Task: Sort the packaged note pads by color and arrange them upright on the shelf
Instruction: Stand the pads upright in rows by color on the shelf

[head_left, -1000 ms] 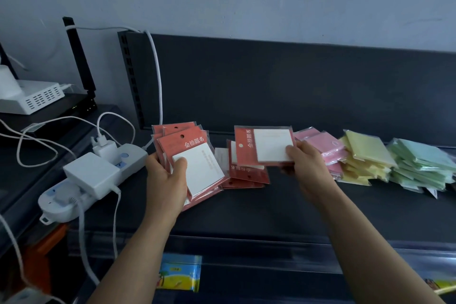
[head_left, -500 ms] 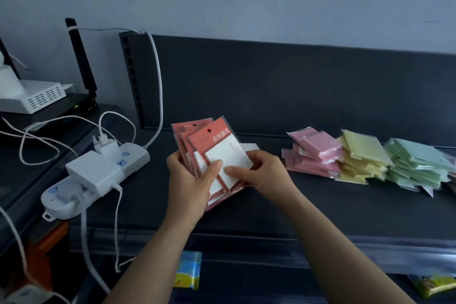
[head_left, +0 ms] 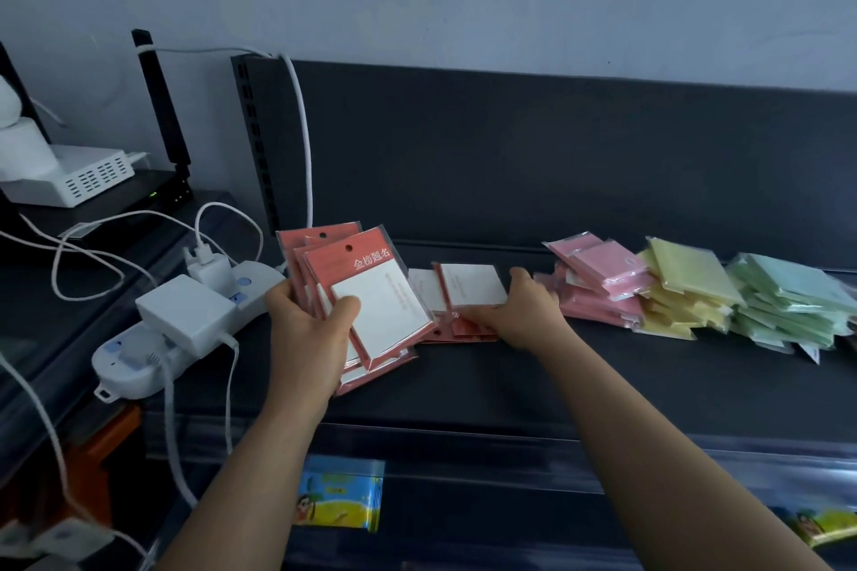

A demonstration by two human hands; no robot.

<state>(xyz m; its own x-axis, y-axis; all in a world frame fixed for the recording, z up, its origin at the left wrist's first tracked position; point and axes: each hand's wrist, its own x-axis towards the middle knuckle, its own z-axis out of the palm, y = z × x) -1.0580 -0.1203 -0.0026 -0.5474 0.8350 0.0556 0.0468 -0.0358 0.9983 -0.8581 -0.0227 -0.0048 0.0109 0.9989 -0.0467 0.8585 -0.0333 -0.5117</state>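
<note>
Red pad stack (head_left: 371,306) fanned, left hand (head_left: 306,338) fingers (head_left: 280,299) curled round it | right hand (head_left: 524,315) pinching loose red pads (head_left: 470,292) on shelf (head_left: 603,385) | pink pile (head_left: 598,283) beside

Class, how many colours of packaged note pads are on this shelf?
4: red packs in the left hand and at the right hand; pink pile, yellow pile, green pile further right.

Red-carded white pads (head_left: 371,306) stand fanned; pink (head_left: 598,278), yellow (head_left: 681,287), green (head_left: 788,297) piles (slumped) lie rightward.

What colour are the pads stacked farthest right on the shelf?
The far-right stack is pale green; head view.
</note>
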